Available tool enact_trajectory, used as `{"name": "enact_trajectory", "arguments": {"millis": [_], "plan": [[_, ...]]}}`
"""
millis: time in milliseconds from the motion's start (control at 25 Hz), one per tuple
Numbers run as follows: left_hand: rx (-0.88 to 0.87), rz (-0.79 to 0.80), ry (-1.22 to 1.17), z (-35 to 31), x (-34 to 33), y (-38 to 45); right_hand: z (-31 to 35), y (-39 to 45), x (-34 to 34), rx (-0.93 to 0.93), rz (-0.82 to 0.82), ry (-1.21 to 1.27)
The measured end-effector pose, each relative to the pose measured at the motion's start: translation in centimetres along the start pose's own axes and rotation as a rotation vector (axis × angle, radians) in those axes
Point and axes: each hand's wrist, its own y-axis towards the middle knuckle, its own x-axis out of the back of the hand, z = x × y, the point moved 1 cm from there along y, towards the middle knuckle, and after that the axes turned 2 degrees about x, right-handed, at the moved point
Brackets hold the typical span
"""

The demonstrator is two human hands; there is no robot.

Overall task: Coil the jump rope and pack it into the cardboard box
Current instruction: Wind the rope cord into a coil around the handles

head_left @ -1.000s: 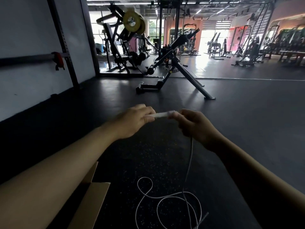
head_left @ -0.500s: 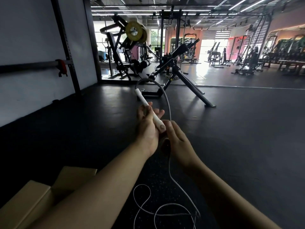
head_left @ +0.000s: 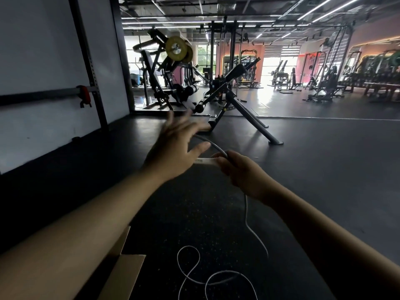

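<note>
My right hand is closed around a white jump rope handle that lies level, pointing left. The white cord drops from this hand and lies in loose loops on the dark floor near the bottom edge. A short arc of cord also rises from the handle behind my left hand. That hand is blurred, fingers spread, just left of the handle and holding nothing. A cardboard box shows its open flaps at the bottom left, partly hidden by my left forearm.
A black angled gym bench stands on the floor straight ahead. A weight machine with yellow plates is behind it. A white wall with a rack upright runs along the left. Dark rubber flooring stretches to the right.
My left hand has let go of the handle and spread open. The handle has swung from upright to level in my right hand. The view tilted slightly downward.
</note>
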Motion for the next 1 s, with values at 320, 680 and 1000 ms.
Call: {"name": "enact_trajectory", "arguments": {"millis": [320,680,1000], "plan": [[0.215,0.613,-0.334,-3.6,2.3,1.4,2.7,-0.4,2.0,0.06,0.063,0.321],[0.318,0.584,-0.518,-4.1,0.6,-0.3,3.6,-1.7,2.6,0.019,-0.021,0.475],[0.725,-0.11,-1.227,-3.9,0.2,1.8,2.3,-2.7,1.9,-0.1,-0.109,0.444]]}}
